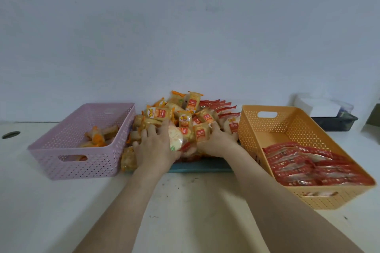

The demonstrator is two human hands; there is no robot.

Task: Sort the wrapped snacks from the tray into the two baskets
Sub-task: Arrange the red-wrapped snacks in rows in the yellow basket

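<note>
Left hand (153,147) fingers lie spread on the snack pile (186,112) and right hand (216,141) fingers dig in; grip cannot be told. The pile hides one blue tray (202,166), which sits between two baskets: pink basket (82,165) with orange-wrapped snacks (96,136), orange basket (254,127) with red packets (308,165).

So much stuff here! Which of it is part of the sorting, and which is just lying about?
Part of the job: snack pile, blue tray, pink basket, orange basket, left hand, right hand.
Just lying about: dark tray with a white box at the back right, hole in the table.
</note>
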